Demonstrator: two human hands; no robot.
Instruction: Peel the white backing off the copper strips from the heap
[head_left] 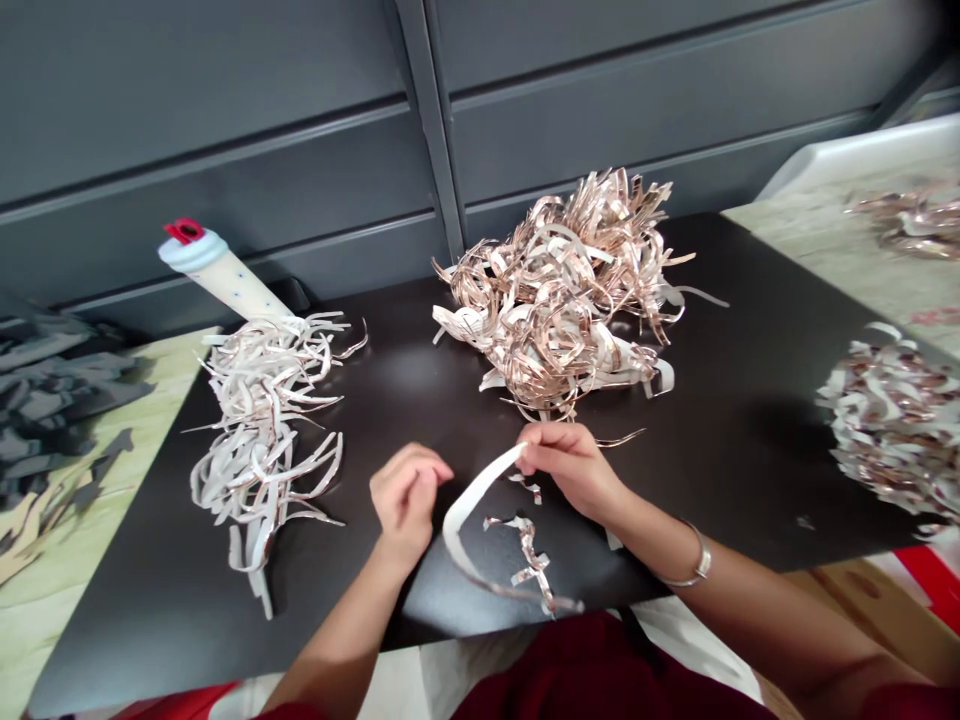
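Observation:
My right hand [562, 462] pinches one end of a curved white strip [469, 515]. The strip bows to the left and its far end hangs down toward the table's front edge. My left hand [409, 500] is closed, its fingers curled and the thumb against them, just left of the strip. What it holds, if anything, is too small to make out. Small shiny copper-coloured scraps [531, 560] lie on the black table [405, 370] between my hands. Beyond them is a tangled heap of copper-and-white strips [562, 290].
A pile of white strips [262, 420] lies on the left, with a white cup with a red top [232, 275] leaning behind it. Small curled scraps [896, 425] are heaped at the right edge. Dark grey pieces [60, 390] lie far left. A grey panelled wall [285, 100] stands behind.

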